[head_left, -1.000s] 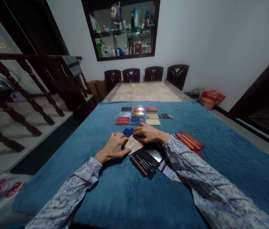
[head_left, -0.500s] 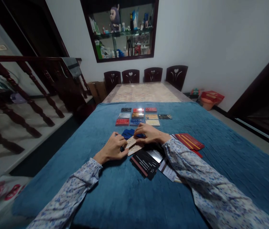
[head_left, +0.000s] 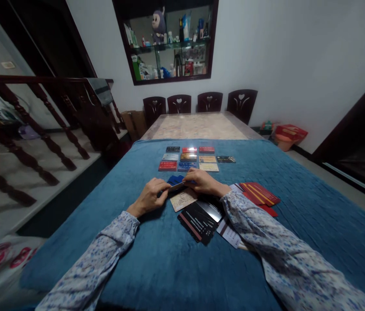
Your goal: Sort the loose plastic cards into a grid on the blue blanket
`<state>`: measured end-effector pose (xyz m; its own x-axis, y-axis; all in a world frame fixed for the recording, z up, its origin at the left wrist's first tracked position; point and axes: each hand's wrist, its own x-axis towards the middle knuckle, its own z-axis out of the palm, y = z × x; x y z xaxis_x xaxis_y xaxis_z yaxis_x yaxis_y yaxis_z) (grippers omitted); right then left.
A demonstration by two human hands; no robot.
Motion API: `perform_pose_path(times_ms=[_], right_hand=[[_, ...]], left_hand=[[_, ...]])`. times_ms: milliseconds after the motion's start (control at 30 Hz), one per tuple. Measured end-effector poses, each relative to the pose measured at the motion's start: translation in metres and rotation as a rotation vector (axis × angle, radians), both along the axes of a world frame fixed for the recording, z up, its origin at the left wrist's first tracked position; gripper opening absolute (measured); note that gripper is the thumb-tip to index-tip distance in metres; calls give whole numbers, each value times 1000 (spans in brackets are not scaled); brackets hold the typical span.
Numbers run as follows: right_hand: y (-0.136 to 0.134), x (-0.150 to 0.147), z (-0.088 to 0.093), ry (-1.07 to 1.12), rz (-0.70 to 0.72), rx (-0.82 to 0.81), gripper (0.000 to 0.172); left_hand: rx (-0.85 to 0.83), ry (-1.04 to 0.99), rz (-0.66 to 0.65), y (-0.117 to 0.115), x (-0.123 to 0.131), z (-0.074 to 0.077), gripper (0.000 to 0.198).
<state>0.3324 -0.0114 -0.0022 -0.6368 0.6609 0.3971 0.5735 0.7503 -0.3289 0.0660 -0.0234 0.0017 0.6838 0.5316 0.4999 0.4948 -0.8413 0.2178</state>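
Between my two hands a card [head_left: 177,186] is held edge-on, so only its thin edge shows. My left hand [head_left: 150,195] pinches its left end, and my right hand [head_left: 203,181] grips the right end. Just below it a beige patterned card [head_left: 183,200] lies on the pile, with blue cards [head_left: 175,179] behind. Black cards [head_left: 198,221] with a brown stripe lie nearer to me. A whitish card [head_left: 228,232] is partly under my right sleeve, and red cards [head_left: 260,194] with yellow stripes fan out to its right.
Beyond my hands, several cards stand in rows, among them a red card [head_left: 167,166], a blue card [head_left: 188,166] and a cream card [head_left: 208,167]. A blue cloth [head_left: 130,263] covers the near table. Chairs [head_left: 210,102] line the far end; a railing [head_left: 39,125] runs along the left.
The upper beige card has been lifted and turned edge-on between my hands. It lay flatter before, over the other beige card, which now shows more fully.
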Motion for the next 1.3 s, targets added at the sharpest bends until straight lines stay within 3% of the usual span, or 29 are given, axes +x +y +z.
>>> perform_pose_path(times_ms=[200,400,733,1067,1300], right_hand=[[-3,-5,-1,-40,-145,4,15],[-2,-10,-4,-30,-231,-11,31],[-4,-15,-7,-53,-328,-17,38],[-1,-14,-10,-67,-316,-8,35],[2,-14,-14,-77,-282,2,46]], left_hand=[[49,-21,72,11,-4,-12,24],[53,-76,108,19,-4,-21,30],[-38,-133,161,19,-2,-28,33],[-113,-84,180,19,-1,-31,41],[-114,-41,212,15,2,-31,42]])
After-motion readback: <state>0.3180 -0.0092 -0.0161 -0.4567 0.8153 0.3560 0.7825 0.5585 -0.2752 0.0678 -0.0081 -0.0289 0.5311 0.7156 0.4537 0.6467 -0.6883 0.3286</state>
